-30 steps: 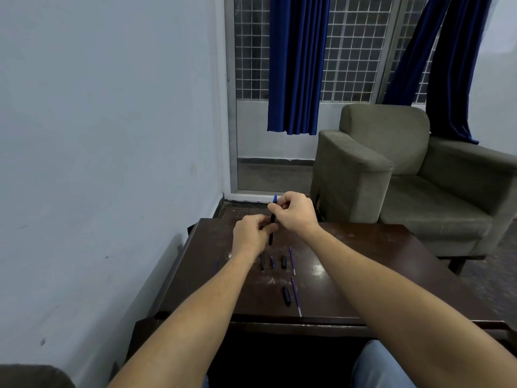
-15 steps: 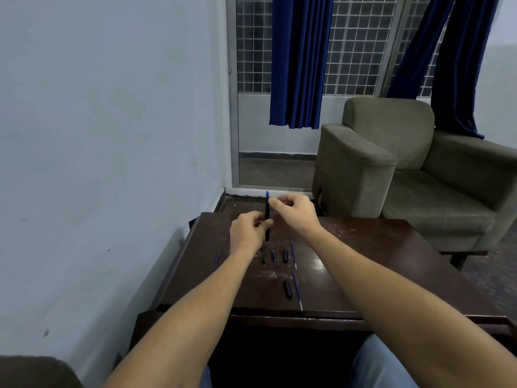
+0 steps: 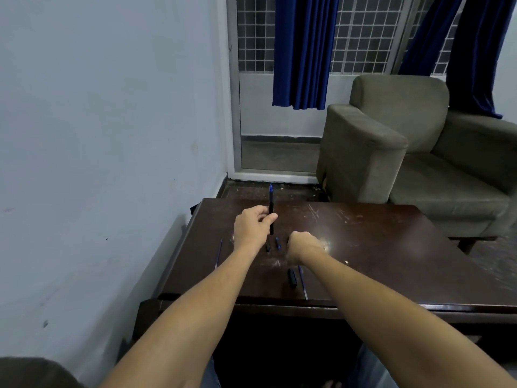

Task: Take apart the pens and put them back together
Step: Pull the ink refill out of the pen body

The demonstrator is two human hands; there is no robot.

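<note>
The person's left hand [image 3: 251,226] pinches a black pen [image 3: 271,210] between thumb and fingertips, holding it upright above the far left part of the dark wooden table [image 3: 377,247]. The pen's blue tip points up and its lower end hangs just above the tabletop. The right hand [image 3: 305,246] is low over the table, just right of the left hand, with its fingers curled into a loose fist; whether it grips anything cannot be told from this angle.

Loose pen parts lie on the table. A thin blue refill [image 3: 218,253] lies left of the left wrist. Between the two hands sit a short black piece [image 3: 267,247] and a short blue piece [image 3: 278,243], close together. Nearer the front edge, a black cap-like piece [image 3: 292,278] lies just beside another blue refill [image 3: 302,281], both roughly parallel and pointing away from the person.

No tray, box or other container shows on the table; all the parts rest directly on the scratched wood. A grey-green armchair [image 3: 405,141] stands beyond the table's far right corner, with blue curtains [image 3: 302,51] behind it.
</note>
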